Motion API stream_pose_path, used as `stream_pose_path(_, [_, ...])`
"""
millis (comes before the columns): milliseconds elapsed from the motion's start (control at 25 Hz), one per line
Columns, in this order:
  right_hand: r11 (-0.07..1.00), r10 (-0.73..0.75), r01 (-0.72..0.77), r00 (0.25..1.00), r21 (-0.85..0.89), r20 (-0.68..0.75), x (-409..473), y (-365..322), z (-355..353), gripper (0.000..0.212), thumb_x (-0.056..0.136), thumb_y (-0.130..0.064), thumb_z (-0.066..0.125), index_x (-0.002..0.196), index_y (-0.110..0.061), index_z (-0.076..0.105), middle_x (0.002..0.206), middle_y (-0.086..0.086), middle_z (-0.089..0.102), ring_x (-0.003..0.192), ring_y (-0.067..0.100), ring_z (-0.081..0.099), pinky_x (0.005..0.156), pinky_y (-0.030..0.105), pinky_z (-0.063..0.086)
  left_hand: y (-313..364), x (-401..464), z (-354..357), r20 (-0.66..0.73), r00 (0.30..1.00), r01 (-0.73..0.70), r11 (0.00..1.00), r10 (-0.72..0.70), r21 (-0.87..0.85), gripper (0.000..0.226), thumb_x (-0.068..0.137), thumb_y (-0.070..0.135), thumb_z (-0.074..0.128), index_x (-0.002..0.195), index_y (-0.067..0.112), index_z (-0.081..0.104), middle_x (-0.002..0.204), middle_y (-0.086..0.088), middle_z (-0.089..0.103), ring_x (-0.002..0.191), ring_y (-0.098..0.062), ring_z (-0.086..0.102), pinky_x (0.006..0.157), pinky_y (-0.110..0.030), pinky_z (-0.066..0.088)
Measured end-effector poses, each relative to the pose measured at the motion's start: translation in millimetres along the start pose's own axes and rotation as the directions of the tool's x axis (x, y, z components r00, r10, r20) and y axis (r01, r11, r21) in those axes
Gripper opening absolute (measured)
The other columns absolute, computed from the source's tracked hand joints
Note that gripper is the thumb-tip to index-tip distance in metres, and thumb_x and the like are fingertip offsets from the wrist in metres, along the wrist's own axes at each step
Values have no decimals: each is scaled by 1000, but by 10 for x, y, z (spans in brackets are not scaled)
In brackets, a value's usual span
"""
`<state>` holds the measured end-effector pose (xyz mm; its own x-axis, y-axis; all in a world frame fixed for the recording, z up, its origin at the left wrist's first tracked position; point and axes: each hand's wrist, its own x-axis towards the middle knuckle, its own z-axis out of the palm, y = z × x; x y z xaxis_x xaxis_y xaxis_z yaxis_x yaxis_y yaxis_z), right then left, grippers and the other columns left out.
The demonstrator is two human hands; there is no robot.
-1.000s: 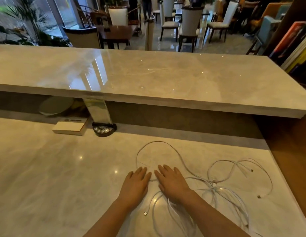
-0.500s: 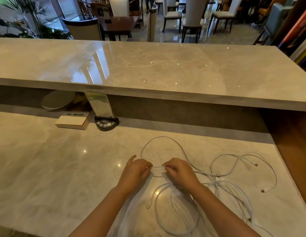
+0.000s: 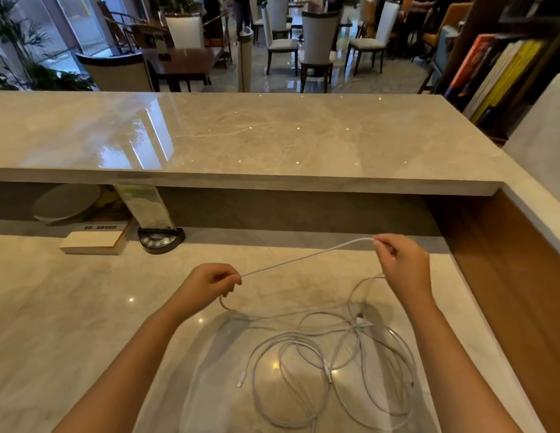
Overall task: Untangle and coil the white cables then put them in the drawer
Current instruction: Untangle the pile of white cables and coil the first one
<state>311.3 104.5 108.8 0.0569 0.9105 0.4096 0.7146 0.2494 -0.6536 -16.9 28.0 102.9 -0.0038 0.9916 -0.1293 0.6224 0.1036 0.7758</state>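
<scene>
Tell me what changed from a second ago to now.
Both hands went from lying flat on the cables to pinching one strand. The left hand and right hand have pulled apart and lifted, stretching a length of white cable taut between them, right end higher. The rest of the tangle stays heaped on the counter; the book has not moved.

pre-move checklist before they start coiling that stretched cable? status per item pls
1. Left hand grip on the white cable: ok, pinched.
2. Right hand grip on the same cable: ok, pinched.
3. Span between hands taut and off the counter: ok.
4. Held cable free of the tangled pile: not ok, it trails down into the loops.
5. Loose connector clear of knots: cannot tell.
6. Drawer located and open: cannot tell, none in view.
</scene>
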Motion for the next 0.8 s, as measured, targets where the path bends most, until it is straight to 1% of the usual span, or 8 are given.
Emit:
stream_pose_path(120, [991, 133, -135, 980, -5, -148, 89, 100, -119, 18, 90, -13, 58, 100, -4, 69, 95, 14, 67, 81, 19, 57, 67, 26, 41, 28, 26, -63, 66, 996, 60, 996, -56, -66, 21, 92, 11, 52, 83, 19, 70, 74, -3, 66, 66, -9, 60, 67, -23, 53])
stream_pose_path(200, [979, 183, -195, 970, -58, -163, 41, 133, -105, 18, 90, -15, 58, 102, -6, 67, 97, 13, 66, 82, 22, 59, 66, 25, 40, 89, 20, -27, 118, 987, 129, 977, -110, -170, 22, 92, 7, 50, 88, 14, 70, 78, -7, 65, 72, -16, 62, 69, -24, 55])
stream_pose_path(320, [958, 176, -164, 984, -235, 32, -139, 57, -22, 12, 92, -19, 55, 99, -10, 60, 87, 9, 66, 74, 24, 60, 60, 31, 49, 333, -18, 129, 0, 986, 138, 831, -164, -539, 20, 91, 6, 51, 92, 12, 69, 82, -8, 64, 76, -21, 61, 71, -27, 56])
stream_pose_path(400, [949, 160, -74, 951, -307, 263, -269, -90, 85, 14, 91, -21, 55, 93, -10, 63, 84, 8, 66, 75, 24, 60, 62, 29, 47, 532, -14, 271, -111, 981, 56, 778, -160, -625, 19, 90, 9, 53, 93, 17, 70, 81, -4, 69, 72, -16, 61, 69, -27, 55])
stream_pose_path(480, [968, 163, -64, 893, -241, 419, -374, -275, 152, 14, 87, -26, 61, 87, -13, 68, 80, 4, 67, 74, 19, 61, 61, 27, 43, 669, 2, 442, -170, 979, -7, 814, -113, -581, 19, 88, 9, 57, 91, 22, 72, 79, 3, 73, 67, -10, 62, 63, -23, 54])
stream_pose_path(600, [971, 151, -229, 807, 67, 570, -402, -544, 67, 14, 80, -27, 69, 74, -15, 71, 64, -7, 68, 58, 2, 59, 55, 15, 44, 755, -13, 640, -154, 988, -58, 899, -11, -435, 21, 86, 10, 61, 87, 27, 73, 77, 11, 73, 65, -2, 60, 57, -18, 50])
stream_pose_path(680, [892, 135, -362, 784, 270, 605, -356, -716, -44, 15, 82, -20, 68, 70, -12, 72, 56, -7, 66, 47, -3, 53, 47, 8, 37, 780, -43, 746, -79, 995, -82, 940, 59, -332, 19, 88, 12, 60, 93, 24, 73, 80, 14, 70, 65, 3, 59, 57, -14, 46])
stream_pose_path(800, [821, 176, -429, 818, 376, 548, -297, -818, -77, 17, 83, -16, 66, 70, -7, 71, 60, -1, 68, 46, -2, 55, 50, 10, 41, 833, -109, 869, 18, 999, -37, 944, 46, -328, 21, 92, 16, 54, 94, 21, 74, 79, 11, 69, 63, 5, 56, 57, -11, 44])
